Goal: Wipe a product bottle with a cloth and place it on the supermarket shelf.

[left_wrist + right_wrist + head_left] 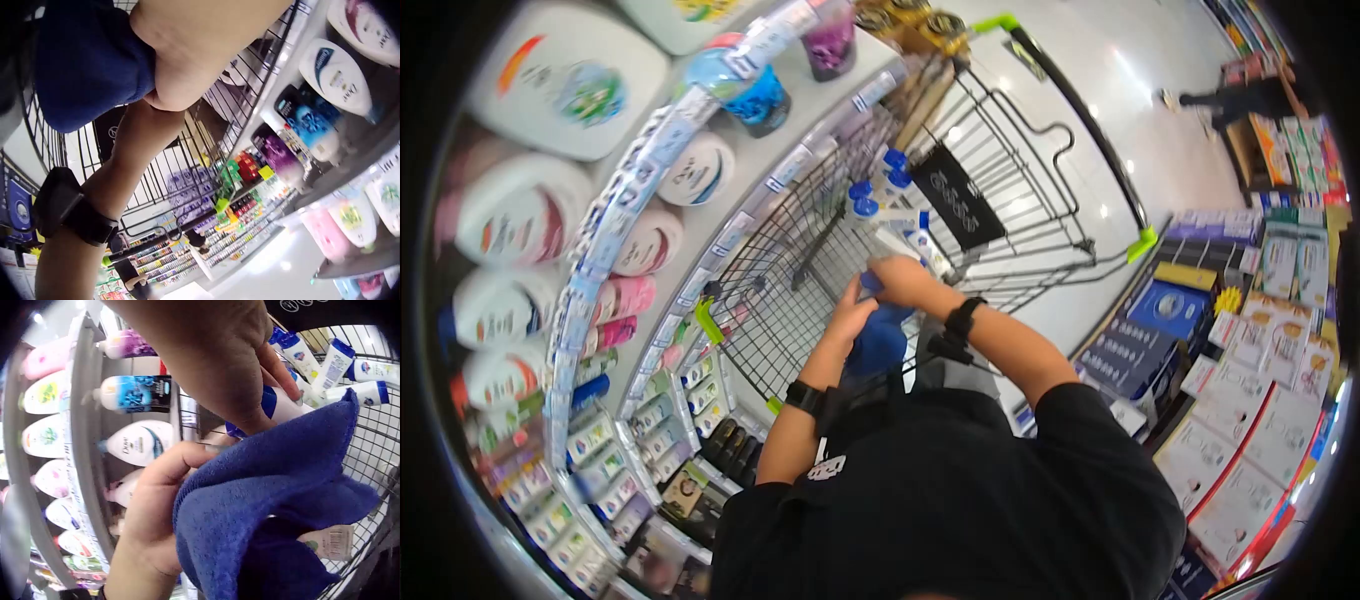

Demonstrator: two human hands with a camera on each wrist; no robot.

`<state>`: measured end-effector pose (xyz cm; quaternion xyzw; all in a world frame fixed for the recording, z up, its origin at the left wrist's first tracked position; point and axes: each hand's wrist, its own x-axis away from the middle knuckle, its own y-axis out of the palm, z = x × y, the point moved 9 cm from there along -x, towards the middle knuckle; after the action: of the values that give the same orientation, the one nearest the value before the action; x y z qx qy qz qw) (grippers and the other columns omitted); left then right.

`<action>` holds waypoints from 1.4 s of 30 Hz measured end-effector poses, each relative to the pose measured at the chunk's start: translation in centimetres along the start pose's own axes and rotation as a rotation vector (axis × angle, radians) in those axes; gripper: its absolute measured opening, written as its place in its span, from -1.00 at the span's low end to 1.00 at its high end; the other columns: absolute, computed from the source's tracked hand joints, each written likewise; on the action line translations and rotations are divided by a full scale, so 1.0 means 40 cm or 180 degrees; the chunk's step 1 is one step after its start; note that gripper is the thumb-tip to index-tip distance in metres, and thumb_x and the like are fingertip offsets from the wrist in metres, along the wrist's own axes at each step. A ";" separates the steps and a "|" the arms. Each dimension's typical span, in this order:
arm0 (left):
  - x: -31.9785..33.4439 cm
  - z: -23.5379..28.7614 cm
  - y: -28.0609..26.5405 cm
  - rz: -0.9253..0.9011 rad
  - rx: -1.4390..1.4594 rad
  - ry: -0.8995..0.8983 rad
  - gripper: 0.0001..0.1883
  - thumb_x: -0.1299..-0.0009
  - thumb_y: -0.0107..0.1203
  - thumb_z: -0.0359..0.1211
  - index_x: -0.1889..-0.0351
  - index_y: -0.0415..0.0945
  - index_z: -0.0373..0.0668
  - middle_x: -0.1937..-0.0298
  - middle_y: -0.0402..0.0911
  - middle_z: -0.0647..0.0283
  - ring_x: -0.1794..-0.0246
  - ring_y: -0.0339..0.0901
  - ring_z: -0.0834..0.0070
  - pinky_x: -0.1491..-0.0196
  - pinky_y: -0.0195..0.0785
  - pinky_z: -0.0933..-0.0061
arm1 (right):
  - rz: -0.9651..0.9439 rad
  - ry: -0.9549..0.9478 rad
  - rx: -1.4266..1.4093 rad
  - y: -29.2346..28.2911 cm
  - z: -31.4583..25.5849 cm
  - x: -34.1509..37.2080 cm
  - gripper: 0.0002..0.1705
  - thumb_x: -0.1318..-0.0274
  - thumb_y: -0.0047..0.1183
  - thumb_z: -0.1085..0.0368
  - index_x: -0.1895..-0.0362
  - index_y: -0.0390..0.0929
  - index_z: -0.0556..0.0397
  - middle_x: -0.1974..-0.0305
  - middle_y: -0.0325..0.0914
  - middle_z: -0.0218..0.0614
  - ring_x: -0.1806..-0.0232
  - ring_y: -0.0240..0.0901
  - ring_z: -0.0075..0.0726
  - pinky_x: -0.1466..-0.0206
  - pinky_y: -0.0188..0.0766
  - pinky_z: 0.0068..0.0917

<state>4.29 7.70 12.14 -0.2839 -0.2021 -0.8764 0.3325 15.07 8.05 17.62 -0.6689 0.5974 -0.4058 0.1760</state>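
Observation:
Both hands meet over a wire shopping cart [770, 290]. My left hand [847, 318] holds a dark blue cloth [231, 494], which drapes down in loose folds. My right hand [908, 284] grips a white bottle with a blue cap [282, 407], right beside the cloth. Its fingers wrap around the cap end in the right wrist view. The left hand [194, 53] and the cloth fill the upper part of the left wrist view, hiding the bottle there. Several similar white bottles [334, 364] with blue caps lie in the cart.
Shelves of body-wash bottles [510, 300] line the left side, close to the cart. Stacked boxes [1250, 440] stand on the right. The cart's handle [1090, 125] crosses the far side. A person in dark clothes [1245, 100] is at the upper right on the shiny floor.

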 end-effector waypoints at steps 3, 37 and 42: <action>-0.055 -0.058 -0.015 -0.0027 0.0080 -0.0407 -0.23 -0.12 -0.10 -0.55 -0.35 -0.09 -0.19 -0.36 0.02 0.05 -0.29 0.10 0.29 -0.16 0.13 0.47 | -0.0190 0.0294 -0.0029 0.097 0.082 -0.056 -0.52 0.42 0.24 0.22 0.29 0.40 0.10 0.42 0.52 -0.04 0.30 0.47 0.08 0.25 0.39 -0.12; -0.238 -0.235 -0.177 0.1034 -0.1254 -0.0797 -0.14 -0.08 0.01 -0.36 -0.37 -0.17 -0.14 -0.33 0.04 -0.11 -0.31 0.08 0.11 -0.24 0.04 0.37 | 0.1364 0.3822 -0.2423 0.307 0.546 0.035 -0.52 0.20 0.04 0.21 0.13 0.41 0.21 0.21 0.50 0.11 0.12 0.44 0.13 0.04 0.34 -0.22; -0.236 -0.351 -0.063 0.0404 -0.0852 -0.1372 -0.33 -0.08 0.01 -0.32 -0.23 0.18 -0.22 -0.17 0.33 -0.07 -0.21 0.26 0.16 -0.20 0.10 0.39 | 0.1085 0.4210 -0.2794 0.343 0.666 0.109 -0.52 0.15 -0.01 0.22 0.10 0.39 0.23 0.17 0.47 0.15 0.06 0.41 0.17 0.01 0.35 -0.18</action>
<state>3.26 6.28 -4.86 -0.5176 -0.1323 -0.7920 0.2955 25.96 -5.79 -7.02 -0.1985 0.7763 -0.4135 -0.4325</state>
